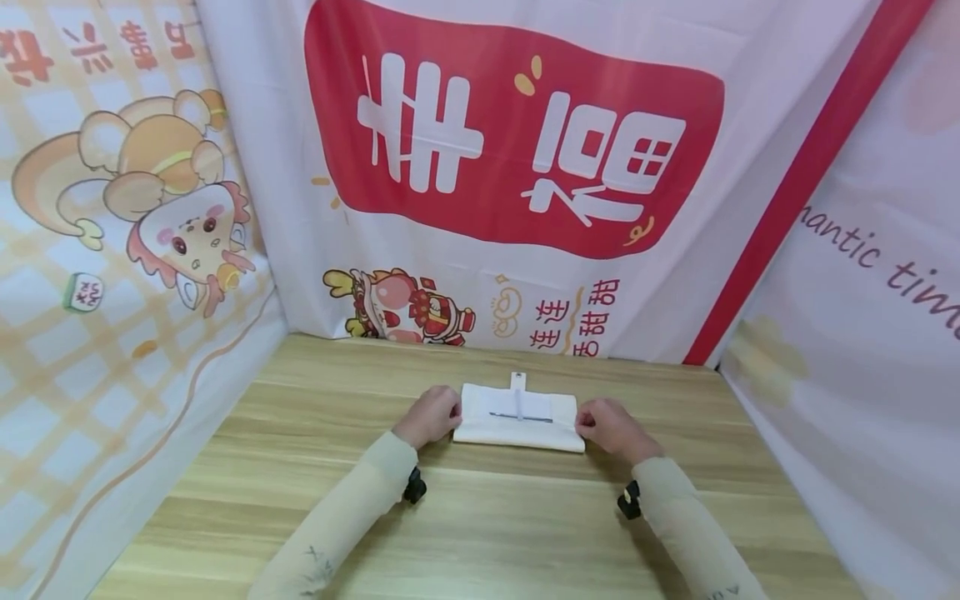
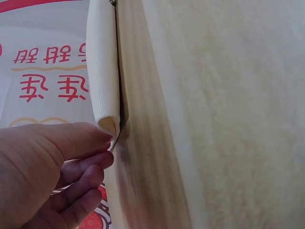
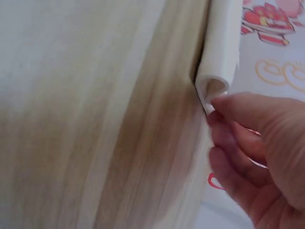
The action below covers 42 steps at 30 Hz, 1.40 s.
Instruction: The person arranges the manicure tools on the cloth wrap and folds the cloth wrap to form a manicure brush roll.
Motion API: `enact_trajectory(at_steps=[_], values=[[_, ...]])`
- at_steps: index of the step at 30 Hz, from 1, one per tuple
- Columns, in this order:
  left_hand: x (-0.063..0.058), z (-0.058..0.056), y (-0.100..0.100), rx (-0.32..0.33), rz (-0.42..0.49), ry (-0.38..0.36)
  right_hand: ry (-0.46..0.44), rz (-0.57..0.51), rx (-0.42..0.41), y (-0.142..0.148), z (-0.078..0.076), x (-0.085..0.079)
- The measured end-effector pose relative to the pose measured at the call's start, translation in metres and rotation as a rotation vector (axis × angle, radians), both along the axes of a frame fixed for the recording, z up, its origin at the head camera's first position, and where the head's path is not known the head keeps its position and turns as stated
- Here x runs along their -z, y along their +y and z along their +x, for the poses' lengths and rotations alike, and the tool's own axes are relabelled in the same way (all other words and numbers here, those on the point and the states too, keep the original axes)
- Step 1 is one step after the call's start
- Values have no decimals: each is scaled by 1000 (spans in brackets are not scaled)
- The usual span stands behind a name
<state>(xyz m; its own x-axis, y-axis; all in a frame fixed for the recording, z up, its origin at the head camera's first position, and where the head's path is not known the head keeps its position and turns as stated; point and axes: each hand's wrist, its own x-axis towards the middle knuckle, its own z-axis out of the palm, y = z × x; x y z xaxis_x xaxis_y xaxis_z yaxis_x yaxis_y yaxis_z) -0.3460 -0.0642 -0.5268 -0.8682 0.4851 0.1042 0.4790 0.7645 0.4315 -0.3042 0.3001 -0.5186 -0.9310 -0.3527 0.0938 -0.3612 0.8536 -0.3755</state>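
Note:
A white fabric case [image 1: 517,433] lies on the wooden table, its near edge folded over into a rounded roll. A thin silver pen-like stick [image 1: 521,417] lies across it under a narrow band. From the far edge sticks out a small tab [image 1: 518,381] with a snap. My left hand [image 1: 435,414] pinches the case's left end; the left wrist view shows thumb and fingertips at the end of the folded roll [image 2: 104,71]. At the opposite end my right hand [image 1: 611,427] pinches the right edge, just beside the hollow opening of the roll [image 3: 217,62].
The wooden tabletop [image 1: 517,525] reaches back to a white printed cloth [image 1: 510,292] hanging behind it. More printed cloths hang on the left [image 1: 112,350] and on the right [image 1: 847,350]. A dark wrist camera [image 1: 414,486] sits at the left cuff, another at the right.

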Motion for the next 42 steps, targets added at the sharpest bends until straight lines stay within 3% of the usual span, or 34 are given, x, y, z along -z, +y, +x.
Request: enact_trajectory(at_steps=[6,12,18,23,30,33,38,42], values=[[-8,-3,1,93,-52,61,72,53,-79,-6,-5,-7],[-8,-4,-4,256,-111,74,42,107,-163,-2,2,-8],[-8,8,-16,366,-214,85,-57,125,-201,2,19,-9],[-12,17,-18,365,-288,104,-113,174,-144,-1,29,-9],[-11,16,-14,323,-287,151,-36,111,-112,-2,27,-3],[-14,15,-14,327,-250,123,-27,99,-107,1,24,-1],[-17,11,-17,324,-171,62,-83,-12,-108,7,17,-4],[-19,4,-17,290,-101,-8,-136,-90,-61,10,8,-6]])
